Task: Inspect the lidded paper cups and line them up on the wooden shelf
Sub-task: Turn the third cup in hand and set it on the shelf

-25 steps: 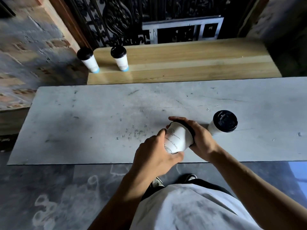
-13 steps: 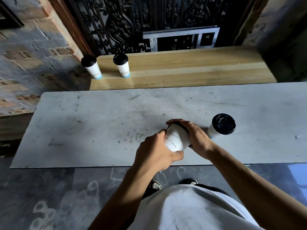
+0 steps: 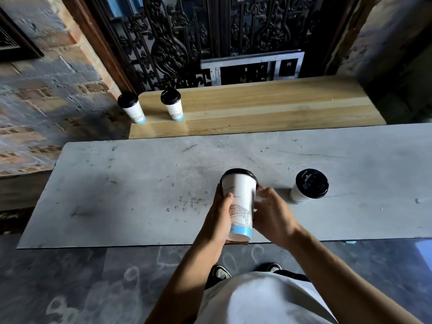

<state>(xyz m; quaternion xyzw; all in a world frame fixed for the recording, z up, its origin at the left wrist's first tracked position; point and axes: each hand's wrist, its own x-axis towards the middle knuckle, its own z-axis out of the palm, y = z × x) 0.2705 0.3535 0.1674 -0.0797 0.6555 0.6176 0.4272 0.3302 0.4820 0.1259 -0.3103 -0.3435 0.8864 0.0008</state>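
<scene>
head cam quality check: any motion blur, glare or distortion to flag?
Head view: right hand is motion-smeared at the fingers; held cup and left hand stay fairly sharp. Soft sheen on the wooden shelf near the two placed cups. Wide-angle bending at the edges; corners dark.

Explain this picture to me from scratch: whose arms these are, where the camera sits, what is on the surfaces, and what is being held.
No machine here: a person wears one wide-angle camera on the head, looking forward and down, so the two bare arms are their own. The left hand grips a white paper cup with a black lid and blue base band, held above the near edge of the scuffed grey table. The right hand is beside the cup; blur hides whether it touches it. A second lidded white cup stands on the table to the right. Beyond it, two more lidded cups, the far-left cup and its neighbour, stand at the left end of the light wooden shelf.
</scene>
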